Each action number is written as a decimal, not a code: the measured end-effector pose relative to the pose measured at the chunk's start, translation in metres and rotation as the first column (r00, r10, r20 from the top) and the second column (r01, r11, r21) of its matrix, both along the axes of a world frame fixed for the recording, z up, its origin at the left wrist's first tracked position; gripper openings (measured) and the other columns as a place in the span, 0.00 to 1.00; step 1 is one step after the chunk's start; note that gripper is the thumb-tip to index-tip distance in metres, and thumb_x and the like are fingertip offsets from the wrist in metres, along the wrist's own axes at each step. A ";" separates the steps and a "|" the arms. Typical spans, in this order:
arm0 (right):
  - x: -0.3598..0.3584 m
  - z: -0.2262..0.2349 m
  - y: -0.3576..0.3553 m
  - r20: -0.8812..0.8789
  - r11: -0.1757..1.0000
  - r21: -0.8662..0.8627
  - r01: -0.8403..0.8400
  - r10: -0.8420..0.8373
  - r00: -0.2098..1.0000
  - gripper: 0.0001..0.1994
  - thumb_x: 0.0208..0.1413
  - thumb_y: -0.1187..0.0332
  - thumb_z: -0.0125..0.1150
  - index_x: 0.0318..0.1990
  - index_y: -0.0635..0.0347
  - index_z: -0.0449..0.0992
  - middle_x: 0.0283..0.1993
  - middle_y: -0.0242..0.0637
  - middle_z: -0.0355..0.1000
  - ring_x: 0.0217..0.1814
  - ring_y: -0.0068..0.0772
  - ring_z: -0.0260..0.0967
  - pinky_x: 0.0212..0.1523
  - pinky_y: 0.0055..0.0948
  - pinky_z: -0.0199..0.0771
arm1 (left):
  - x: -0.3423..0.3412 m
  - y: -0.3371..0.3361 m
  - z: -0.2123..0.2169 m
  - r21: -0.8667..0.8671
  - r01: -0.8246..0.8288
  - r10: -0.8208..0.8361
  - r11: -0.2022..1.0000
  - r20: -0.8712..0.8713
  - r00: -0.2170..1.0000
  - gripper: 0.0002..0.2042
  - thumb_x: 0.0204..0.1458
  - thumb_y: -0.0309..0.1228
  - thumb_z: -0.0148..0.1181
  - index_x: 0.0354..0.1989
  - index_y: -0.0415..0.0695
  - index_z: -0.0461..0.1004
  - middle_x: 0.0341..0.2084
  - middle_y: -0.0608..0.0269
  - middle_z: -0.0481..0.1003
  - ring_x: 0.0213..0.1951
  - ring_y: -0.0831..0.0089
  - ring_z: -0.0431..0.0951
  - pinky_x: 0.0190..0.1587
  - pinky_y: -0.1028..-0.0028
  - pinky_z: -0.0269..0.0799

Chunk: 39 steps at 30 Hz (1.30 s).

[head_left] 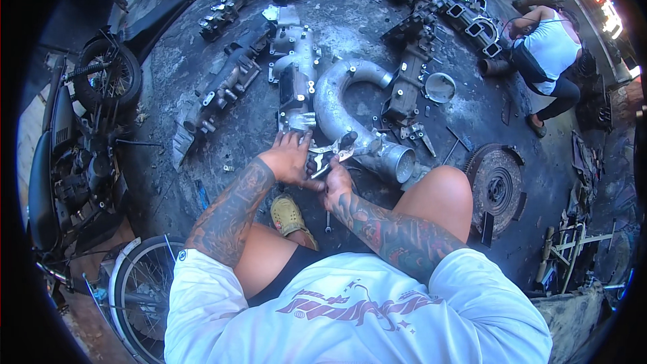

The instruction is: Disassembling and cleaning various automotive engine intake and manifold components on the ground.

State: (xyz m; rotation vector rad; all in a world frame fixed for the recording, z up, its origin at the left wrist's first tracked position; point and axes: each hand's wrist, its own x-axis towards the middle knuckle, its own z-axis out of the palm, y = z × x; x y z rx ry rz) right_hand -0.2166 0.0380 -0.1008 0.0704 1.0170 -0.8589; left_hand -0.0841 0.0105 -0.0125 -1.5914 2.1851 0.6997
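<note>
Both hands: left hand (291, 157) | right hand (335, 180) | fingers closed, apparently gripping one metal bracket (328, 157)

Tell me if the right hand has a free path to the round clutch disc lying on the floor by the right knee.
Probably not directly: the right hand is busy at the small metal part, and the raised right knee sits between it and the clutch disc.
</note>
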 end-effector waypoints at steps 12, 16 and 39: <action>0.001 -0.024 0.004 0.023 1.000 -0.014 0.016 -0.015 1.000 0.19 0.64 0.55 0.35 0.42 0.61 0.66 0.34 0.40 0.72 0.34 0.35 0.71 0.38 0.36 0.72 | 0.000 0.014 -0.013 0.101 -0.013 0.007 0.995 0.051 0.999 0.59 0.29 0.51 0.71 0.61 0.26 0.40 0.57 0.31 0.51 0.62 0.41 0.49 0.64 0.59 0.48; 0.006 -0.029 0.005 -0.048 1.000 -0.013 -0.007 0.007 0.999 0.19 0.65 0.55 0.35 0.42 0.61 0.67 0.34 0.39 0.72 0.34 0.34 0.71 0.38 0.35 0.71 | 0.006 0.014 -0.029 0.131 -0.078 0.078 0.988 0.005 0.997 0.57 0.29 0.50 0.71 0.61 0.27 0.42 0.57 0.32 0.53 0.61 0.42 0.51 0.63 0.60 0.49; 0.004 0.006 -0.009 0.039 0.991 -0.079 -0.105 0.109 0.993 0.20 0.64 0.54 0.34 0.46 0.60 0.67 0.37 0.39 0.73 0.34 0.34 0.73 0.33 0.31 0.75 | 0.012 -0.017 -0.025 -0.097 -0.031 0.032 0.995 0.006 0.999 0.38 0.31 0.28 0.67 0.56 0.41 0.58 0.51 0.50 0.63 0.57 0.54 0.61 0.59 0.60 0.58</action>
